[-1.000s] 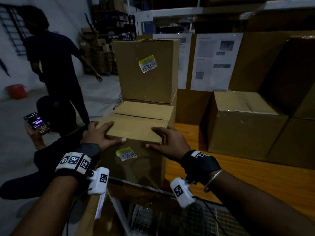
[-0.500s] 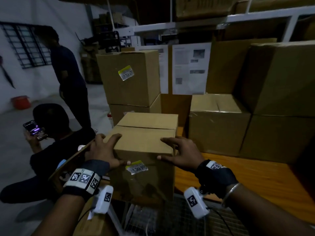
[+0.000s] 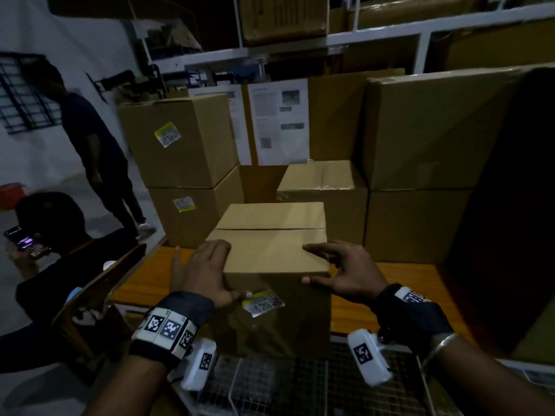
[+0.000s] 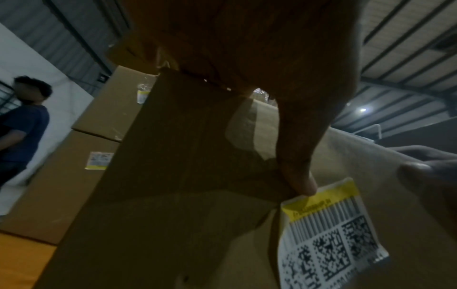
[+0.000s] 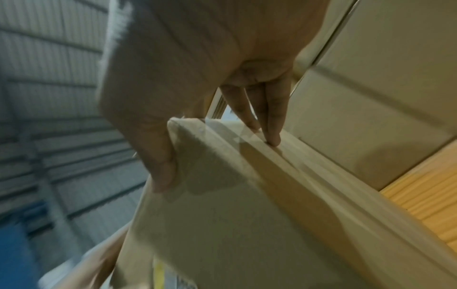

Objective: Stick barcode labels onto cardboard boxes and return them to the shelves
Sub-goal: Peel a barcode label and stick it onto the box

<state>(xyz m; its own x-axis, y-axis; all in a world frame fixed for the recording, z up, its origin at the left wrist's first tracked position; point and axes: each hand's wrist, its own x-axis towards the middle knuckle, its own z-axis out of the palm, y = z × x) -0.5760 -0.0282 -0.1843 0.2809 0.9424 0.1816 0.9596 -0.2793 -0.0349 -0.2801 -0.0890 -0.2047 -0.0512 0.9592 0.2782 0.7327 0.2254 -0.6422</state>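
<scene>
— At the box's near top corners, what is each hand doing?

— Both clamp it. The left hand (image 3: 204, 273) lies over the left corner of the box (image 3: 270, 250), fingers on top, thumb down the front face, its tip touching the label (image 3: 263, 303). The right hand (image 3: 345, 271) mirrors it on the right corner: fingers on the top and side, thumb pinching the front edge.

— Why two hands at opposite corners?

— Probably to keep the box level and steer it squarely; the load looks wide for one hand.

— And the label?

— Stuck on the front face, facing the person, slightly crooked.

— Where does the box sit?

— On or just over the front edge of the wooden shelf (image 3: 405, 283); its underside is hidden. Labelled boxes (image 3: 180, 139) are stacked behind to the left, plain ones (image 3: 324, 187) to the right. The gap between them seems the likely slot.
</scene>
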